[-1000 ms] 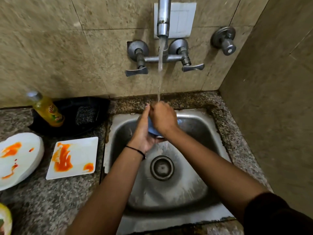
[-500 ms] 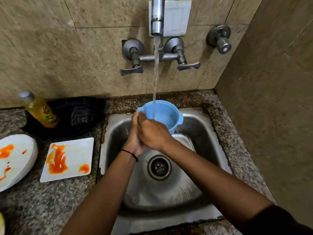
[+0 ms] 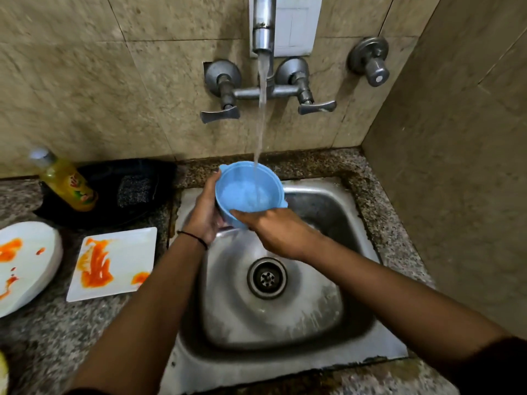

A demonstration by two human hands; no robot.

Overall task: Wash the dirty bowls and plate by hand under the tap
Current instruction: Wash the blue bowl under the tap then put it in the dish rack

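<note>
water from the tap [image 3: 263,24] is falling into the blue bowl [image 3: 248,195], which the left hand [image 3: 204,215] is gripping by its side over the sink [image 3: 328,309] while the right hand [image 3: 276,232] is lying against its near wall, clasping or merely rubbing i cannot tell. this is looking like the rinse, the next move calling for tipping it out and taking up the smeared square plate [image 3: 114,263]; the label on the yellow bottle [image 3: 67,183] is blurring past reading.
</note>
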